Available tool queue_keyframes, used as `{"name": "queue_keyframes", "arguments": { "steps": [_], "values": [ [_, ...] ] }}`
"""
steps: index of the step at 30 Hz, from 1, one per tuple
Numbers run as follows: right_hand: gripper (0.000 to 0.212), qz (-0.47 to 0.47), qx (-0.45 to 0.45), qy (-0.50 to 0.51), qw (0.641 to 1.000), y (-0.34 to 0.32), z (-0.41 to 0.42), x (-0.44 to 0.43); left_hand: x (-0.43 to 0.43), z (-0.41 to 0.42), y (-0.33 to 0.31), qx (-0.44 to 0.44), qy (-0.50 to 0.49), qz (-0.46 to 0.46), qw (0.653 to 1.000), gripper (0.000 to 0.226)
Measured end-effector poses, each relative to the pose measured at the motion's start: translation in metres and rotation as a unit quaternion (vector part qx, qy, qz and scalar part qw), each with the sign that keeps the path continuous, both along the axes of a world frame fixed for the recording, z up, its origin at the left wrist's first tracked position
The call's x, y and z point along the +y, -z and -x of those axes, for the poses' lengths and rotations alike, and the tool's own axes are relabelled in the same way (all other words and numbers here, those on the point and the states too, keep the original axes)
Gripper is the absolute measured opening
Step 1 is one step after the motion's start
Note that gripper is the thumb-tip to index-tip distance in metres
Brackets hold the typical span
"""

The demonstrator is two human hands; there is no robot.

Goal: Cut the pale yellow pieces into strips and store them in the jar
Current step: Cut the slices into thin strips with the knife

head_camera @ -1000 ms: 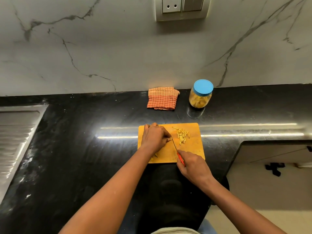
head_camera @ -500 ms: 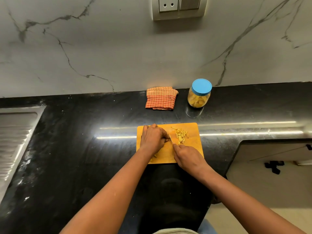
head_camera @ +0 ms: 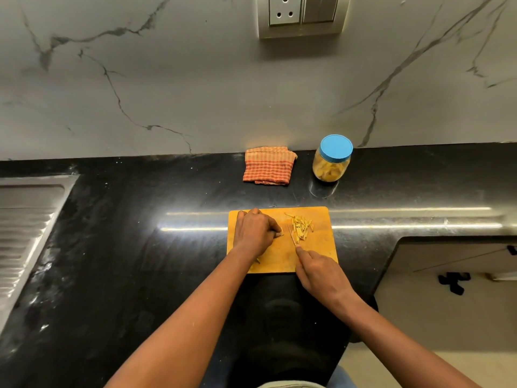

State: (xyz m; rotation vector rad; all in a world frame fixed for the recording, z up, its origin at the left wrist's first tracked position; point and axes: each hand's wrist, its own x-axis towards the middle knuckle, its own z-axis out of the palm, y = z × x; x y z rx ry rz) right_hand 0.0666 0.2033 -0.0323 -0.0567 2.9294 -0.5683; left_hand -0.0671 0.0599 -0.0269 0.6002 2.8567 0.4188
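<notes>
Now the left hand [head_camera: 256,232] pins a small pale yellow piece [head_camera: 279,234] under curled fingertips on the orange cutting board [head_camera: 319,256]. Just right of that grip, the right hand [head_camera: 321,273] clasps a knife [head_camera: 292,237], forefinger along its spine. Cut strips [head_camera: 302,228] lie heaped just right of the blade. Well beyond them stands the blue-lidded jar [head_camera: 332,166], with a folded checked cloth [head_camera: 268,167] to its left.

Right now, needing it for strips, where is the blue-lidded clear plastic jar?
Head view: the blue-lidded jar stands by the wall, right of the folded orange checked cloth.
</notes>
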Motion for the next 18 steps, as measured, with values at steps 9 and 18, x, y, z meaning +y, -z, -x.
{"name": "queue_keyframes", "arguments": {
  "steps": [9,18],
  "values": [
    [0.048,0.016,0.008,-0.019,1.0,0.0,0.008,-0.008,0.0,-0.001,-0.002,-0.011,-0.013,-0.005,1.0,0.013],
    [0.047,-0.01,-0.018,-0.054,0.998,0.0,0.02,-0.006,0.0,-0.001,0.0,-0.011,-0.006,-0.005,1.0,0.013]
  ]
}}
